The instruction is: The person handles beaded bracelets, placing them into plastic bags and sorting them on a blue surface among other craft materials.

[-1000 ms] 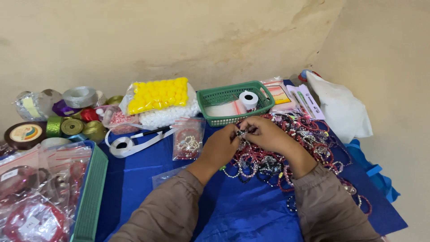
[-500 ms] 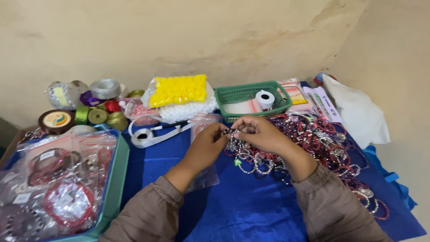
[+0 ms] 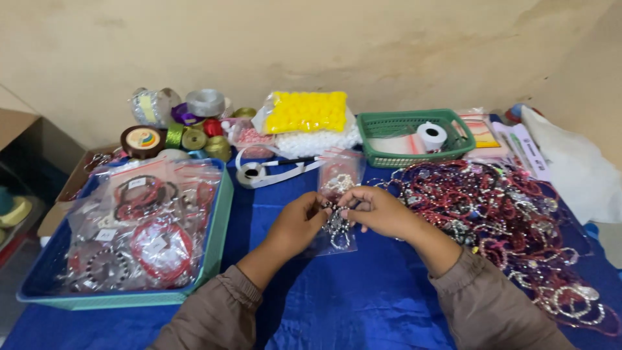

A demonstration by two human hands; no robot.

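My left hand [image 3: 295, 223] and my right hand [image 3: 378, 210] meet over the blue cloth [image 3: 363, 298], both pinching a beaded bracelet [image 3: 334, 217] of dark and silvery beads. The bracelet hangs over a small clear plastic bag [image 3: 337, 240] lying flat under my fingers. Another clear bag with beads [image 3: 338, 174] lies just beyond. A big heap of red and silver beaded bracelets [image 3: 505, 214] spreads to the right of my right hand.
A teal tray [image 3: 217, 240] at the left holds several bagged bracelets. Along the wall are ribbon spools [image 3: 188, 133], a bag of yellow balls [image 3: 306, 111], a green basket [image 3: 414, 133] with a white tape roll, a white ribbon reel [image 3: 251, 172] and a white bag [image 3: 576, 168].
The view has swung left, bringing the teal tray fully into sight. My hands have drawn slightly nearer, still working the bracelet, now over the clear bag.
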